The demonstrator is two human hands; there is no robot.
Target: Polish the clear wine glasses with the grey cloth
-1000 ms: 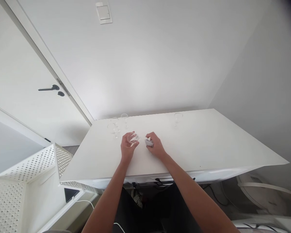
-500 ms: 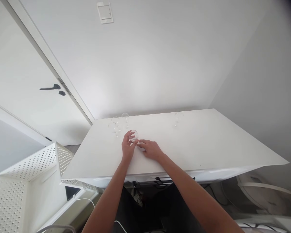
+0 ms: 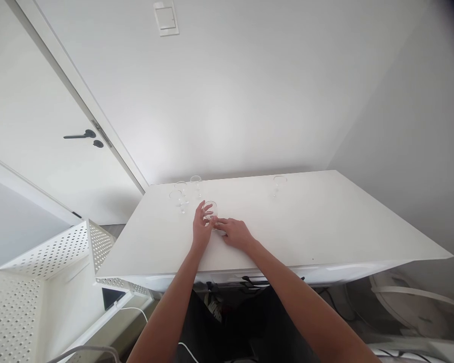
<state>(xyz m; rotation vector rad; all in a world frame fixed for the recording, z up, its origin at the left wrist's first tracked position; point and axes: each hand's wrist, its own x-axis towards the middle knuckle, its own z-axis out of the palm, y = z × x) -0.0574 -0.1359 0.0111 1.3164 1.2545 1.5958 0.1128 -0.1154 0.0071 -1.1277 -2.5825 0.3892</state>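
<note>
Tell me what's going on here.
A person at a white table is handling a clear glass. The left hand holds it by the bowl, while the right hand has its fingers at the lower part. Three more glasses stand together at the back left, and another glass stands alone farther right.

Got one clear, colourless glass (image 3: pixel 211 205) in left grip (image 3: pixel 202 231), see-through bowl, with round rim uppermost and lower end mostly covered. Located left of centre over white tabletop (image 3: pixel 325 217), touched low down by right grip (image 3: pixel 237 234). Also got a small pale piece (image 3: pixel 220 232) under right grip, mostly hidden; can't tell what.
</note>
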